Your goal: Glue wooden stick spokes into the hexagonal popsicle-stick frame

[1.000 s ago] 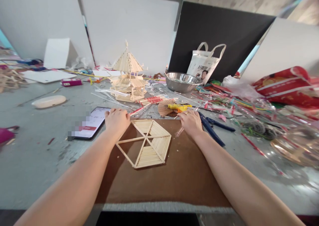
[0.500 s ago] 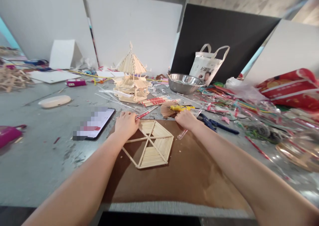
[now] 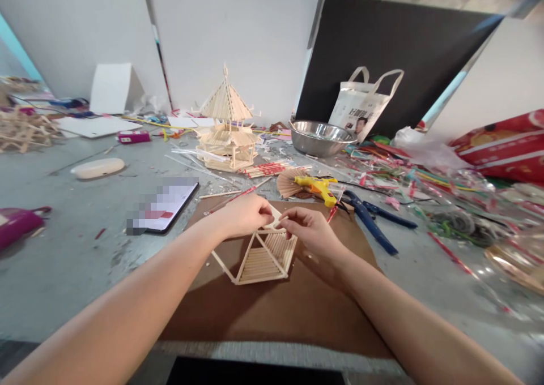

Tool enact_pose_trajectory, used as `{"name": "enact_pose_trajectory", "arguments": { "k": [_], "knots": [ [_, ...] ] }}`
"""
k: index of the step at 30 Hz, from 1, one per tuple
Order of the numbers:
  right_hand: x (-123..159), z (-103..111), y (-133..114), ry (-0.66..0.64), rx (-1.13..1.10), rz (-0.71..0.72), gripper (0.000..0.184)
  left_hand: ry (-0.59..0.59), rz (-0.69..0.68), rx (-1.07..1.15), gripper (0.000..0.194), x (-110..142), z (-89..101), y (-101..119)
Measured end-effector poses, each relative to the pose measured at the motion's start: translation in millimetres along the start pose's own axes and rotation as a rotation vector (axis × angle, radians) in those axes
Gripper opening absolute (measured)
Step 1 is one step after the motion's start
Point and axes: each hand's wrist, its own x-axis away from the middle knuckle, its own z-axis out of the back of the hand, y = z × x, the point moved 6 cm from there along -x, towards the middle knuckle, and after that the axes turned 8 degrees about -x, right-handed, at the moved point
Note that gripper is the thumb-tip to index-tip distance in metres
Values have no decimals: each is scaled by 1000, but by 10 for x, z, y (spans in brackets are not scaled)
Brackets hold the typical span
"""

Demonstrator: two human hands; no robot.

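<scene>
Inward come our left hand (image 3: 250, 212) and right hand (image 3: 313, 230), fingertips curled close; whether they pinch anything we cannot tell. Beneath our grip lies the hexagonal stick panel (image 3: 261, 266), probably light, stiff, fragile: hold its rim.

This looks like a craft workshop: a glue gun (image 3: 326, 192) and pliers (image 3: 373, 224) lie on the tabletop (image 3: 63, 277). Scraps (image 3: 378, 167) litter its far edge.

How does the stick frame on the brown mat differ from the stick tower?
The stick frame lies low; the stick tower stands tall. The stick frame is one panel, partly unfilled; the stick tower rises in tiers to a pointed top. Both are made of thin, pale sticks.
</scene>
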Motion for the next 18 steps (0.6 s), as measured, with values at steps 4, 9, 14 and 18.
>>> {"name": "enact_pose_trajectory", "arguments": {
  "k": [4, 9, 14, 18],
  "knots": [
    [12, 9, 82, 51, 37, 16, 24, -97, -57, 76, 25, -32, -87, -2],
    [38, 7, 53, 84, 89, 72, 20, -68, 7, 157, 31, 0, -108, -85],
    [53, -67, -15, 74, 114, 117, 18, -47, 4, 112, 31, 53, -106, -76],
    [62, -102, -19, 38, 272, 126, 18, -90, -25, 14, 25, 65, -142, -77]
  ]
}}
